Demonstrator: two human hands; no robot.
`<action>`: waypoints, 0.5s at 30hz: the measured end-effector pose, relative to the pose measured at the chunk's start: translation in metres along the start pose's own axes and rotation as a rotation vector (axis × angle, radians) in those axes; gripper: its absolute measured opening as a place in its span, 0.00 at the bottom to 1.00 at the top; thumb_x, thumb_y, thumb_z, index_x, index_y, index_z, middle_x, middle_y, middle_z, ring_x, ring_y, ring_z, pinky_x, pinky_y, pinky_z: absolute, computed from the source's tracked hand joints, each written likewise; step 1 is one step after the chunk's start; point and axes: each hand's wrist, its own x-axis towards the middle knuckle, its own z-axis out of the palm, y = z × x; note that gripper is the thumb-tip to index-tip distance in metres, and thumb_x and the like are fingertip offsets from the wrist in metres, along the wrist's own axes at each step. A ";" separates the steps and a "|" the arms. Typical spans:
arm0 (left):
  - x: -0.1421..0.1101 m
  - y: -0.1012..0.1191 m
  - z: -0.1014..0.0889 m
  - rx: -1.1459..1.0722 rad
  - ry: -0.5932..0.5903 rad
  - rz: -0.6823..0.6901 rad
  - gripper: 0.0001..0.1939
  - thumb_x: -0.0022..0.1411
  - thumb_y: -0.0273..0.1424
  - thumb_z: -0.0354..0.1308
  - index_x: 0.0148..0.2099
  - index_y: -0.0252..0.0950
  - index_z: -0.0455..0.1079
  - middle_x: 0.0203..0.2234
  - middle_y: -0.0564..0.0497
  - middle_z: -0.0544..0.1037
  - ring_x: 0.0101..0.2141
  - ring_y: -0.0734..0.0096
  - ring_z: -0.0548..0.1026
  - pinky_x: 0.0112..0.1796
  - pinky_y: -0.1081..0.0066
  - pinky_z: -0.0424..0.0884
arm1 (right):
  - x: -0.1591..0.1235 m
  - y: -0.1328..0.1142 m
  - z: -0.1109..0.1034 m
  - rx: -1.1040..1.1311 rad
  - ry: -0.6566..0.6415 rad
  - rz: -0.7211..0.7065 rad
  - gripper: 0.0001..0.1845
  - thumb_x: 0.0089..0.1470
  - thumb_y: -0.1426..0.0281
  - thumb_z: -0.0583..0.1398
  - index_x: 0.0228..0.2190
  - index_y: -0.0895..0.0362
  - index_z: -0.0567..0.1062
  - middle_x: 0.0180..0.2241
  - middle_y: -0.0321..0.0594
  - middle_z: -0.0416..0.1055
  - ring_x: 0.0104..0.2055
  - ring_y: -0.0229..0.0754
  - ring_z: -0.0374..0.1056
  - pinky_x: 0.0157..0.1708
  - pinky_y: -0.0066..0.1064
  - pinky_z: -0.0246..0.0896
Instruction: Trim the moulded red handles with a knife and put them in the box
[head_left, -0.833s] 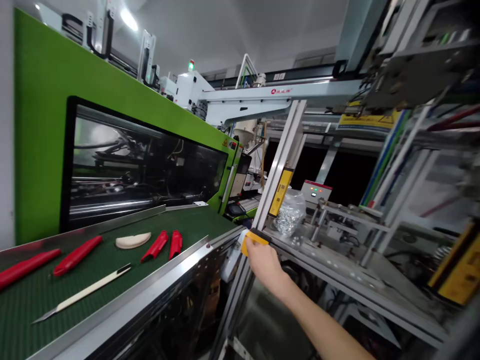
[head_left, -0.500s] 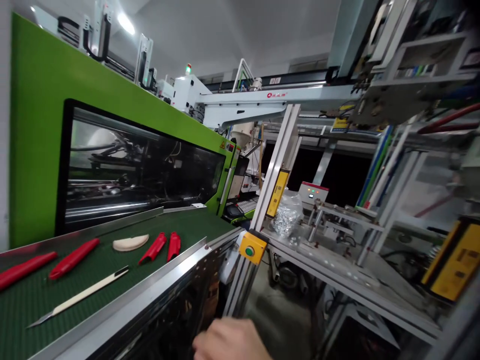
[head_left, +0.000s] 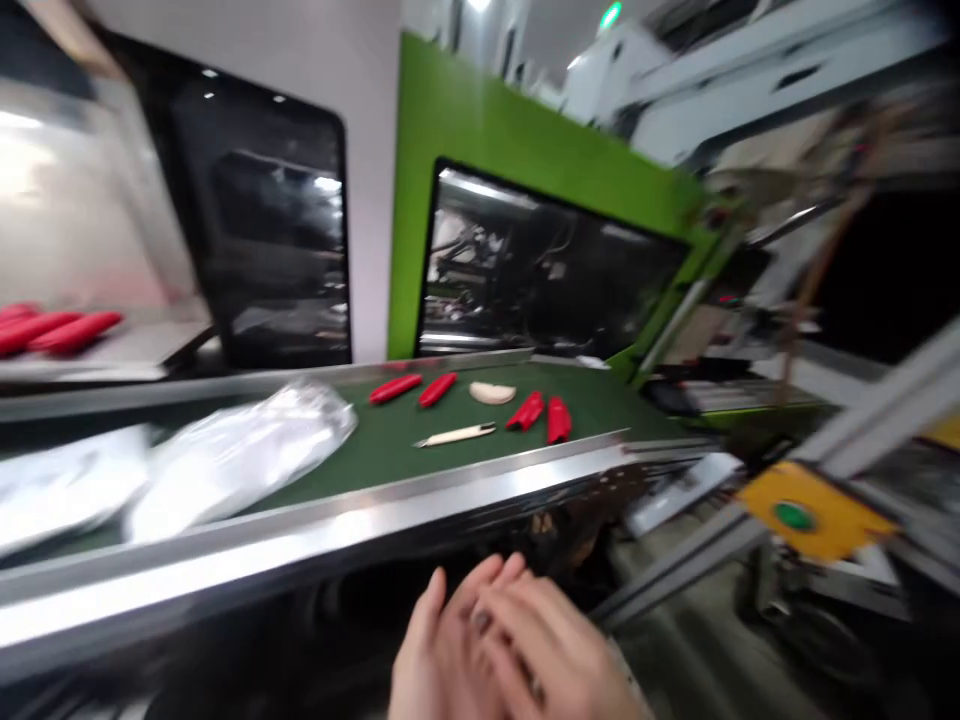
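Low in the centre, my left hand [head_left: 433, 655] is cupped with its palm up. My right hand [head_left: 559, 640] lies over that palm, fingers bent and close together. Small dark metallic pieces [head_left: 481, 621] show between the hands; they are too blurred to name. Beyond the hands, on a green conveyor belt [head_left: 397, 450], lie a pale-handled knife with a pointed blade [head_left: 455, 435], a cream half-moon piece [head_left: 493, 393] and several red handle-like parts [head_left: 437, 390]. Neither hand touches the belt.
Clear plastic bags [head_left: 247, 450] lie on the belt at the left. A metal rail [head_left: 360, 510] edges it in front. Behind stands a green machine [head_left: 480, 120] with a dark window. A yellow button box [head_left: 817, 510] is on a frame at the right. More red parts [head_left: 75, 332] sit far left.
The view has swung left, bringing the plastic bags and the far-left red parts into sight. One hand was visible before; now both are together, cupped around small pieces.
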 end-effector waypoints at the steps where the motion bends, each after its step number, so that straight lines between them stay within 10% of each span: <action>1: -0.002 0.001 0.000 -0.068 -0.026 0.015 0.26 0.70 0.41 0.45 0.52 0.22 0.72 0.54 0.33 0.74 0.56 0.51 0.71 0.60 0.57 0.62 | 0.002 -0.001 -0.005 0.038 -0.090 0.030 0.18 0.57 0.75 0.53 0.48 0.50 0.71 0.37 0.41 0.77 0.38 0.45 0.74 0.38 0.37 0.76; 15: -0.017 0.008 -0.010 -0.253 -0.191 0.079 0.34 0.71 0.47 0.37 0.63 0.24 0.60 0.62 0.38 0.65 0.62 0.55 0.62 0.64 0.61 0.52 | 0.014 -0.007 -0.003 0.160 -0.257 0.030 0.13 0.61 0.78 0.56 0.47 0.58 0.71 0.40 0.43 0.71 0.43 0.39 0.68 0.47 0.29 0.68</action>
